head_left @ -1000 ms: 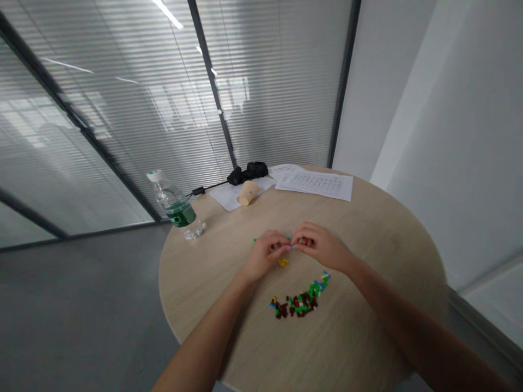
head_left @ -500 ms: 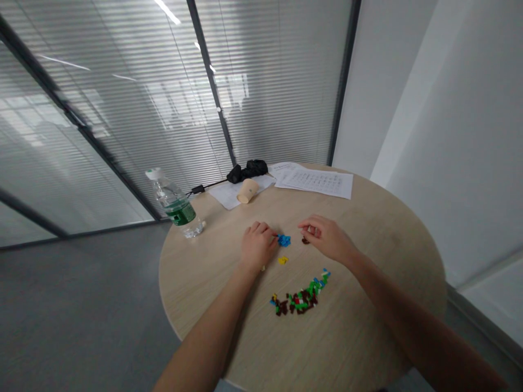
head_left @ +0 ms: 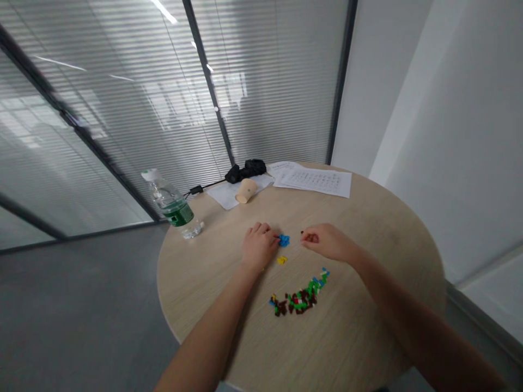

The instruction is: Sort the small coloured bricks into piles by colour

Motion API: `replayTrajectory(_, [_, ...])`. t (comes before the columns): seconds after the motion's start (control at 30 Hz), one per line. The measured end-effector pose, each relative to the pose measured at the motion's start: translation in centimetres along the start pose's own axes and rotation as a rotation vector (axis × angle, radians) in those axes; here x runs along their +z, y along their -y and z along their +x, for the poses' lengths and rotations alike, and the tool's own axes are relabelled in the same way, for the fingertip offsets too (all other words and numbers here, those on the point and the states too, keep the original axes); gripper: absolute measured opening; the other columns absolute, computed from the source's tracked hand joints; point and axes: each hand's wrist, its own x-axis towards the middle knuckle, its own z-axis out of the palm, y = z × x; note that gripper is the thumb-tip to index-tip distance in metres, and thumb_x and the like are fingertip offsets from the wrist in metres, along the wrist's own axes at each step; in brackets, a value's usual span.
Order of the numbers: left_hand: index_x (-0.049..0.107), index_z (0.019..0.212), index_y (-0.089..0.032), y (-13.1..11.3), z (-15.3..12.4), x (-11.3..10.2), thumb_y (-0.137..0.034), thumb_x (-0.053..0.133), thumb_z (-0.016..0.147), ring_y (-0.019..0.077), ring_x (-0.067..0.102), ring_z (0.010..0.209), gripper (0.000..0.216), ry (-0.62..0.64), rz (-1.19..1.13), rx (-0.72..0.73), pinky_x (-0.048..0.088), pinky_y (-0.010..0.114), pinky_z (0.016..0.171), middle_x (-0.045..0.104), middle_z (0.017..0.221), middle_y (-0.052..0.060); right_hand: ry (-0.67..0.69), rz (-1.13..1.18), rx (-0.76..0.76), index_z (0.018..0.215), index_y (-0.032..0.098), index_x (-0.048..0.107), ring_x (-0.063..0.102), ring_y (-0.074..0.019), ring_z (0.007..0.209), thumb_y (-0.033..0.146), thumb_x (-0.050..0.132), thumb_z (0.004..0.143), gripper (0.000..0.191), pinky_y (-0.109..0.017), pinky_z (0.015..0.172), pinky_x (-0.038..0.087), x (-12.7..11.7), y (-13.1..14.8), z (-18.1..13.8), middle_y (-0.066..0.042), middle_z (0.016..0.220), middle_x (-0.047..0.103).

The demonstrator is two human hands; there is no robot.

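Note:
My left hand point(head_left: 259, 247) rests palm down on the table point(head_left: 368, 316), its curled fingers beside a small pile of blue toy bricks point(head_left: 283, 240). What is under those fingers, if anything, is hidden. Across from it, my right hand point(head_left: 324, 240) is closed, and a bit of dark brown brick point(head_left: 302, 233) shows at its fingertips. Several small yellow bricks point(head_left: 281, 260) lie between the hands, a little nearer to me. Closer still, a curved band of mixed bricks point(head_left: 300, 300) in brown, green, red, white and blue spreads over the wood.
A water bottle point(head_left: 176, 211) with a green label stands at the table's left edge. Toward the back are a paper cup point(head_left: 245, 191) lying on its side, a black bundle point(head_left: 246, 170) with a cord, and printed sheets point(head_left: 314, 181). Blinds and a white wall stand behind.
My right hand has closed further, and the brown pieces seen under its fingers are now mostly hidden by the hand. My left hand stays beside the blue bricks.

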Motion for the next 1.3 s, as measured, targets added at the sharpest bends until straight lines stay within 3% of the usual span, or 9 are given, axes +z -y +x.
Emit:
replayTrajectory(0.17, [0.070, 0.089, -0.020, 0.2, -0.1, 0.5, -0.030, 0.060, 0.083, 0.0213, 0.050, 0.091, 0.015, -0.034, 0.006, 0.004, 0.041, 0.032, 0.074, 0.061, 0.092, 0.007, 0.415, 0.140, 0.071, 0.078, 0.014, 0.070, 0.059, -0.0151, 0.061, 0.019, 0.060, 0.065, 0.017, -0.023, 0.054, 0.042, -1.1, -2.0, -0.7, -0.004, 0.068, 0.067])
replayTrajectory(0.37, [0.070, 0.088, -0.021, 0.7, -0.1, 0.6, -0.031, 0.059, 0.083, 0.0204, 0.050, 0.089, 0.016, -0.034, -0.073, -0.018, 0.042, 0.032, 0.075, 0.060, 0.092, 0.006, 0.520, 0.113, 0.078, 0.075, 0.015, 0.070, 0.054, -0.0117, 0.056, 0.016, 0.061, 0.061, 0.017, -0.020, 0.050, 0.038, -1.6, -2.3, -0.9, -0.001, 0.062, 0.063])
replayTrajectory(0.63, [0.071, 0.088, -0.021, 1.2, -0.4, 0.2, -0.030, 0.058, 0.083, 0.0200, 0.050, 0.088, 0.017, -0.057, -0.135, -0.033, 0.042, 0.032, 0.076, 0.060, 0.090, 0.006, 0.545, 0.117, 0.062, 0.077, 0.015, 0.072, 0.052, -0.0114, 0.055, 0.014, 0.061, 0.059, 0.021, -0.021, 0.051, 0.038, -1.3, -2.2, -0.8, 0.000, 0.060, 0.061])
replayTrajectory(1.03, [0.070, 0.080, -0.021, 1.0, -0.7, -0.4, -0.025, 0.062, 0.076, 0.0210, 0.050, 0.089, 0.010, 0.019, -0.084, -0.043, 0.042, 0.031, 0.075, 0.060, 0.088, 0.006, 0.529, 0.089, 0.071, 0.069, 0.014, 0.070, 0.053, -0.0116, 0.055, 0.016, 0.059, 0.063, 0.013, -0.020, 0.050, 0.038, -0.8, -2.2, -0.7, -0.001, 0.060, 0.063])
replayTrajectory(1.3, [0.071, 0.084, -0.022, 1.1, -0.3, 0.2, -0.026, 0.062, 0.079, 0.0203, 0.051, 0.087, 0.010, 0.030, -0.097, -0.025, 0.041, 0.032, 0.075, 0.062, 0.088, 0.006, 0.320, 0.095, -0.032, 0.076, 0.013, 0.068, 0.059, -0.0156, 0.064, 0.022, 0.056, 0.072, 0.015, -0.023, 0.057, 0.041, -0.8, -1.5, -0.5, -0.005, 0.072, 0.067])
